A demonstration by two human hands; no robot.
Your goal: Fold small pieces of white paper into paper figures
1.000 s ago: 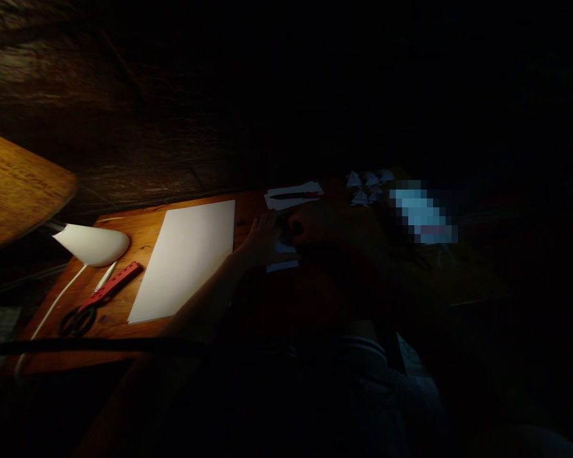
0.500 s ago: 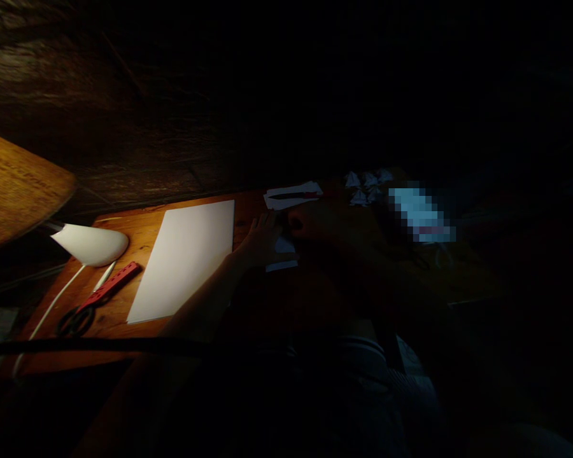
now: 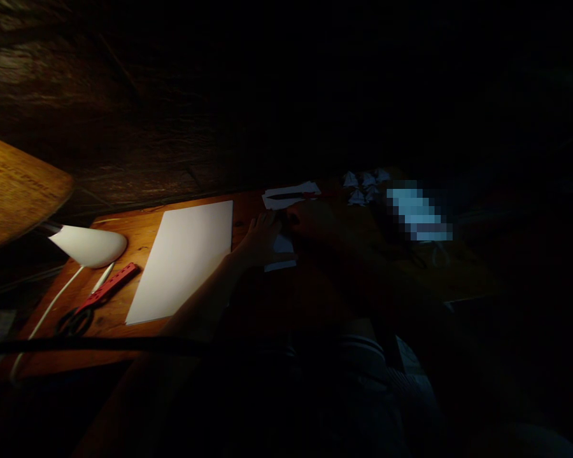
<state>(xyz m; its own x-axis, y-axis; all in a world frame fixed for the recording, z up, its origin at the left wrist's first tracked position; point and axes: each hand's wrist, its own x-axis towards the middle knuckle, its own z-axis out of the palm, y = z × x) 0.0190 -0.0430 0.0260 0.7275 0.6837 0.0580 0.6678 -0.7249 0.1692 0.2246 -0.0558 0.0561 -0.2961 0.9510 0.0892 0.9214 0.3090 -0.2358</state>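
Observation:
My left hand [image 3: 261,236] lies over a small white paper [image 3: 282,244] on the dim part of the wooden table, its fingers stretched out and apart. Close beside it, at the paper's far right, is my right hand [image 3: 308,217], in deep shadow with its fingers curled closed. Whatever it may be gripping is hidden. Just beyond both hands rest several cut white papers [image 3: 273,202] with a dark, slim, red-ended tool [image 3: 291,196] on top; its kind is unclear. Several small folded paper shapes [image 3: 357,196] stand in a group farther right.
A stack of white sheets [image 3: 186,261] lies left of my hands on the table [image 3: 146,222]. Farther left are scissors [image 3: 79,321] with black handles, a red slotted strip [image 3: 109,286] and a lamp's white base [image 3: 93,247]. A blurred-out glowing screen [image 3: 417,213] sits at right.
The whole view has shifted very slightly. Both hands keep nearly the same place at the small paper, and nothing else has visibly moved.

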